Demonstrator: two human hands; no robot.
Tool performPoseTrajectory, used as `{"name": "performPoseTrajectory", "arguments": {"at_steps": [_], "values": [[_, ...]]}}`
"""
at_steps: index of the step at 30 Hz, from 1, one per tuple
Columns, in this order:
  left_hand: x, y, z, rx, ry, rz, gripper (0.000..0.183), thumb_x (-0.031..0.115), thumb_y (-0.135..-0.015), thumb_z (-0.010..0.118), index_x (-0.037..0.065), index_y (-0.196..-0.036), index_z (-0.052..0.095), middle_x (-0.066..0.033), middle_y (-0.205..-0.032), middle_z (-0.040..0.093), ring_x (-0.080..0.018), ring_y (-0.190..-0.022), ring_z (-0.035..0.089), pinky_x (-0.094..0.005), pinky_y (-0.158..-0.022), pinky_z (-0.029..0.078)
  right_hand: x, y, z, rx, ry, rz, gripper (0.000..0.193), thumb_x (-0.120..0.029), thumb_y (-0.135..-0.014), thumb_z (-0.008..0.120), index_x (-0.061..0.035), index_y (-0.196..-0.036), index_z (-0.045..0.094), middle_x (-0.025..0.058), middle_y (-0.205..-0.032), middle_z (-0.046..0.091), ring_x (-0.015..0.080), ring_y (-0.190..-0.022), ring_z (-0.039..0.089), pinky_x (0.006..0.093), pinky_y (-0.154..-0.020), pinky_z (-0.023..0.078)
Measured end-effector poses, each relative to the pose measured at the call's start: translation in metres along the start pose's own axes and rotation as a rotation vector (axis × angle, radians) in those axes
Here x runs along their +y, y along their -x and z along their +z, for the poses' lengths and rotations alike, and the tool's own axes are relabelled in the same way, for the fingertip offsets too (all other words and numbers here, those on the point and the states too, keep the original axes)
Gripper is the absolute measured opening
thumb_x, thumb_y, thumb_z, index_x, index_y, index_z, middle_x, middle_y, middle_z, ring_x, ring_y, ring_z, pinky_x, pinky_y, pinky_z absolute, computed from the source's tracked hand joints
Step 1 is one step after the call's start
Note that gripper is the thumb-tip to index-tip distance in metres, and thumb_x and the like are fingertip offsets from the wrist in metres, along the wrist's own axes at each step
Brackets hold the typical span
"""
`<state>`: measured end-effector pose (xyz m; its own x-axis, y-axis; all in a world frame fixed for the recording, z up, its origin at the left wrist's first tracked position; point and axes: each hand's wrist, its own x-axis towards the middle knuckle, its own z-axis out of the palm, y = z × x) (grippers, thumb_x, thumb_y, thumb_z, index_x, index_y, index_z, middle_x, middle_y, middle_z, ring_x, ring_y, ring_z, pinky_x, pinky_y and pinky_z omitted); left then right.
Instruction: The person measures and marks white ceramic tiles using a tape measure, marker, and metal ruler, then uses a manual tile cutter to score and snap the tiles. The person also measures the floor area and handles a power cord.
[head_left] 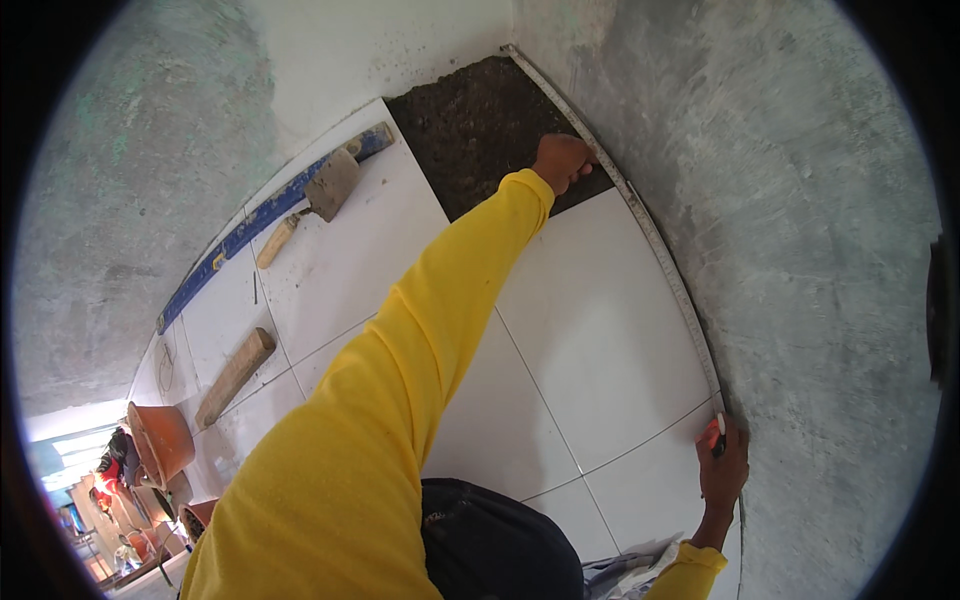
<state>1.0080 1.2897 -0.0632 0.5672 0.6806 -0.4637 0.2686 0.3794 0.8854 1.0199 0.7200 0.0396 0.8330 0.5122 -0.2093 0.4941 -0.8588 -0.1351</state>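
Observation:
A metal measuring tape blade (655, 250) lies stretched along the foot of the grey wall on the right, from the far corner back to me. My left hand (562, 160), at the end of a yellow sleeve, is closed and presses the blade down where the white tile meets the dark mortar bed (470, 130). Near the lower right, my right hand (722, 468) grips the orange tape case (711, 432) against the wall base.
White floor tiles (600, 330) cover most of the floor. On the tiles at the left lie a trowel (328, 186), a long blue spirit level (262, 222) and a wooden block (236, 374). An orange bucket (160, 440) stands at the far left. Grey plastered walls (800, 220) enclose the corner.

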Motion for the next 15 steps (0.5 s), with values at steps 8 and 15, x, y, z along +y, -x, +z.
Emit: {"name": "performPoseTrajectory", "arguments": {"at_steps": [8, 15], "values": [[0.008, 0.001, 0.005, -0.015, 0.01, -0.041, 0.009, 0.006, -0.094, 0.077, -0.002, -0.1, 0.078, -0.0062, -0.077, 0.065, -0.0106, -0.06, 0.052, -0.0281, -0.048, 0.038, -0.001, -0.004, 0.004, 0.053, 0.006, -0.005, 0.061, -0.036, -0.091, 0.078, -0.0179, -0.145, 0.059, 0.0176, -0.133, 0.061, 0.0431, -0.109, 0.071, 0.0532, -0.086, 0.06], [0.01, 0.002, 0.007, 0.012, -0.028, -0.063, 0.011, 0.008, -0.095, 0.077, -0.001, -0.102, 0.079, -0.0064, -0.076, 0.064, -0.0107, -0.059, 0.048, -0.0289, -0.049, 0.038, -0.004, -0.006, 0.002, 0.011, -0.016, 0.036, 0.06, -0.037, -0.091, 0.078, -0.0177, -0.145, 0.059, 0.017, -0.136, 0.061, 0.0425, -0.111, 0.071, 0.0526, -0.088, 0.06]]}}
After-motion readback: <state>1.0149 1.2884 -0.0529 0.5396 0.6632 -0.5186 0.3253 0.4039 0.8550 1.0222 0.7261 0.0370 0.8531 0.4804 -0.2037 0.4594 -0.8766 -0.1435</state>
